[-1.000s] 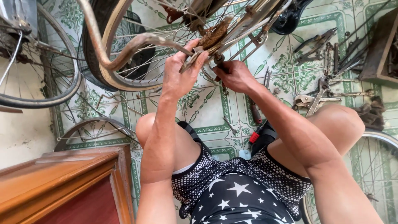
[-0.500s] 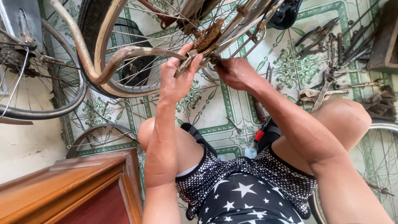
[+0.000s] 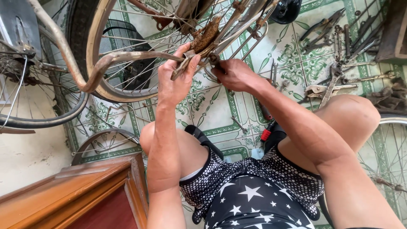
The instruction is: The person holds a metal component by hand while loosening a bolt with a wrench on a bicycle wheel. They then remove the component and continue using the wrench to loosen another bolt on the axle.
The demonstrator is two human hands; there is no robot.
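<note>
**Two hands at a rusty rear fitting on an old bicycle**

The work sits at upper centre of the frame, where the bicycle's rusty frame end (image 3: 203, 38) meets the thin rack stays (image 3: 250, 32). The left hand (image 3: 176, 80) is closed around a flat, worn metal piece (image 3: 183, 67) that sticks out just below the rusty part, thumb and fingers clamped on it. The right hand (image 3: 235, 74) is curled shut just to the right, fingertips pinched on a small fastener (image 3: 213, 59) at the joint; whether it holds a tool cannot be told.

To do this well, the left hand should judgeably act as the brace, keeping the metal piece from swinging while the right turns. Rust suggests the fastener may bind, so steady, square pressure seems wiser than jerks, which could slip fingers into the spokes (image 3: 140, 46) close behind.

Spanners and pliers (image 3: 339, 38) lie on the patterned tile floor (image 3: 212, 110) at upper right, well apart from the hands. A wooden cabinet (image 3: 72, 195) fills the lower left.
</note>
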